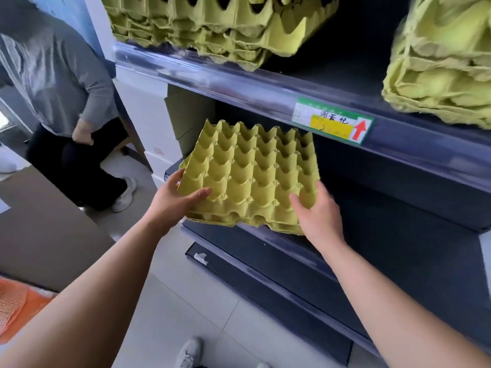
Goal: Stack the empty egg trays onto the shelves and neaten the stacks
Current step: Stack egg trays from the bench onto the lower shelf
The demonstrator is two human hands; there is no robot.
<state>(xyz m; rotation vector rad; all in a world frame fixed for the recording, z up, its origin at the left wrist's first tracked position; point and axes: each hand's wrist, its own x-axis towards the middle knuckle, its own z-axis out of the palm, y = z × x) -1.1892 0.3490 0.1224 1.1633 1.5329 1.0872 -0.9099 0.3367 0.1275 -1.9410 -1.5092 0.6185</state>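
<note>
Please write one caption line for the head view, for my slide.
Left hand and right hand hold a green egg tray stack at the lower shelf edge, under fuller stacks above.

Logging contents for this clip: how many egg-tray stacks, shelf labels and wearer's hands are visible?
Egg-tray stacks: 3 (upper left stack, upper right stack, lower stack)
Shelf labels: 1 (shelf label)
Hands: 2 (left hand, right hand, both on the lower stack)
Total: 6

Pale tiled floor, dark shelving, white pillar, brown cardboard box at left, orange netting beside it
</note>
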